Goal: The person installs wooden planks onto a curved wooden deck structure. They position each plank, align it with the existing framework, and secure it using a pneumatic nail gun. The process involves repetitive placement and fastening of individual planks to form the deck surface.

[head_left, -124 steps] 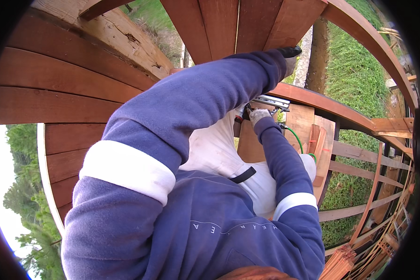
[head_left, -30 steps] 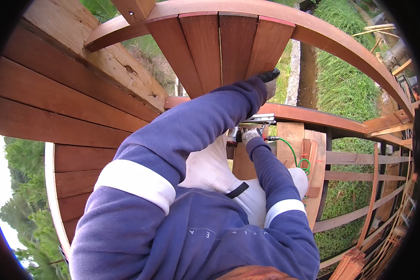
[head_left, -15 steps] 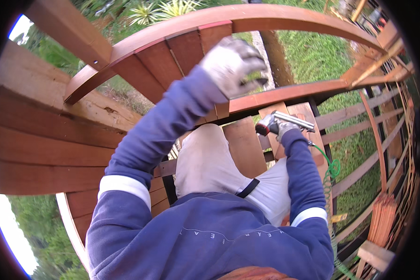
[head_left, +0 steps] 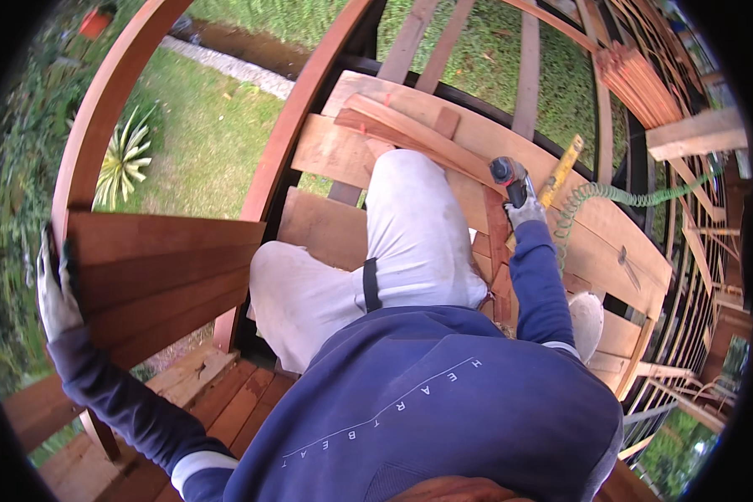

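Observation:
My left hand, in a pale work glove, reaches out to the far left. Its fingers are stretched along the outer side of the reddish-brown boards, where they meet the curved wooden rail. These boards stand side by side between that rail and a lower beam. On the right, my gloved right hand grips a nail gun with a dark and red head, held low over the planks by my knee. The hand partly hides the tool's handle.
Loose planks lie under and around my legs, with gaps between some. A yellow spirit level rests beside the nail gun. A green coiled air hose stretches right. Bundled wood strips lie farther off. Grass shows below the open framing.
My view has turned toward the right. My left hand has gone from above the boards to their outer edge, its fingers straightening. The nail gun stays in my right hand.

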### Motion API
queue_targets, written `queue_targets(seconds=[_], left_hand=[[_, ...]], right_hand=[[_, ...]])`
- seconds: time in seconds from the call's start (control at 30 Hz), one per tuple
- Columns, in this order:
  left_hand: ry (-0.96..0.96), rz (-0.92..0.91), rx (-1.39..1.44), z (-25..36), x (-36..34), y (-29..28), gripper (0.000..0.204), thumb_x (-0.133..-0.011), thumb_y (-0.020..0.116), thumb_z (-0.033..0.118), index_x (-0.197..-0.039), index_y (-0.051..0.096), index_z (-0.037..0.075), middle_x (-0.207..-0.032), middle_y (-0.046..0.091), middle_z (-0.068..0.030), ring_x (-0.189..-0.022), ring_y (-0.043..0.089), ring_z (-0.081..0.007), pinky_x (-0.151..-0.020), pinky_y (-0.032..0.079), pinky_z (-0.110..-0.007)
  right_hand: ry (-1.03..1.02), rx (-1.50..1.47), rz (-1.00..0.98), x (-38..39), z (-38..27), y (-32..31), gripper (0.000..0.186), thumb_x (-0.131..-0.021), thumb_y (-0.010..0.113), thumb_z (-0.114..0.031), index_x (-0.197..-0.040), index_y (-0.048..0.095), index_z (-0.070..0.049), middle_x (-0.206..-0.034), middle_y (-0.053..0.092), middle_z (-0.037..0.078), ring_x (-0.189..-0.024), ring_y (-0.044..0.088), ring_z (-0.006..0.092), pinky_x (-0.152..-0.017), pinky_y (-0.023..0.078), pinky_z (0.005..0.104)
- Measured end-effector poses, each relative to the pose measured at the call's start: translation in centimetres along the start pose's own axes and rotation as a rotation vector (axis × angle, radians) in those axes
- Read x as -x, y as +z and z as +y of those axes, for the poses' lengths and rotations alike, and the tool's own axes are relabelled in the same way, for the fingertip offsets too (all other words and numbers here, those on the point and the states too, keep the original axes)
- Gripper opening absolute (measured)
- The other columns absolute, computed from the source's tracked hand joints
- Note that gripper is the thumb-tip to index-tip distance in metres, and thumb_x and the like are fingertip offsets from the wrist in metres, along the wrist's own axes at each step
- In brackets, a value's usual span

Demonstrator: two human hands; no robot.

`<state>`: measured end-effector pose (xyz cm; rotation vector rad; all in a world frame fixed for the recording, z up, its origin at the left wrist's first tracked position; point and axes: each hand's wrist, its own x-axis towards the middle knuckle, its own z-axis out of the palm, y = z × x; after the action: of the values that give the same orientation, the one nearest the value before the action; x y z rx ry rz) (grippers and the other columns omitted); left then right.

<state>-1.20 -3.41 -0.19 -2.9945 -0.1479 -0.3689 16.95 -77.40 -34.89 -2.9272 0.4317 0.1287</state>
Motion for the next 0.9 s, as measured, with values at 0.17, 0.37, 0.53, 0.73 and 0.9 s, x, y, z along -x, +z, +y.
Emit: queue_targets(seconds=[0.17,0.37,0.53,0.73,0.9], left_hand=[[-0.169,-0.001,0.36,-2.8,0.5,0.8,0.048,-0.103,0.031,0.022,-0.143,0.034,-0.003,-0.149,0.037,-0.0131,-0.138,0.033,-0.0227,-0.115,0.023,-0.034],[-0.157,-0.047,0.034,-3.1,0.0,1.0,0.049,-0.104,0.029,0.026,-0.145,0.031,0.0,-0.152,0.03,-0.0151,-0.141,0.026,-0.0254,-0.116,0.02,-0.035],[-0.293,-0.062,-0.032,1.2,-1.5,-0.1,0.068,-0.089,0.062,0.028,-0.145,0.033,0.002,-0.15,0.035,-0.0179,-0.138,0.033,-0.0292,-0.112,0.027,-0.039],[-0.392,-0.031,0.001,4.0,-2.5,-0.2,0.061,-0.092,0.06,0.028,-0.144,0.037,0.005,-0.144,0.042,-0.0185,-0.134,0.038,-0.0321,-0.111,0.029,-0.04],[-0.353,-0.081,-0.008,1.3,-1.3,-0.2,0.064,-0.092,0.06,0.032,-0.145,0.036,0.006,-0.146,0.04,-0.016,-0.134,0.038,-0.0306,-0.111,0.029,-0.04]], right_hand=[[0.429,0.011,-0.116,3.8,8.0,5.2,0.078,-0.075,0.071,-0.035,-0.14,0.039,-0.006,-0.11,0.064,0.026,-0.101,0.063,0.039,-0.09,0.049,0.046],[0.79,-0.133,-0.048,4.4,10.8,9.2,0.079,-0.078,0.07,-0.034,-0.142,0.035,-0.006,-0.11,0.064,0.026,-0.101,0.063,0.0386,-0.09,0.05,0.0463],[0.97,-0.158,-0.148,4.5,14.9,14.2,0.086,-0.083,0.066,-0.037,-0.148,0.021,-0.003,-0.122,0.06,0.023,-0.109,0.062,0.0351,-0.093,0.049,0.0442],[0.99,-0.168,-0.082,5.5,16.9,17.2,0.087,-0.083,0.065,-0.036,-0.148,0.019,-0.002,-0.124,0.059,0.024,-0.11,0.061,0.0354,-0.094,0.048,0.0444],[0.943,-0.143,-0.161,5.8,17.8,17.7,0.081,-0.081,0.067,-0.035,-0.144,0.028,-0.002,-0.12,0.059,0.026,-0.108,0.061,0.0381,-0.094,0.048,0.0453]])
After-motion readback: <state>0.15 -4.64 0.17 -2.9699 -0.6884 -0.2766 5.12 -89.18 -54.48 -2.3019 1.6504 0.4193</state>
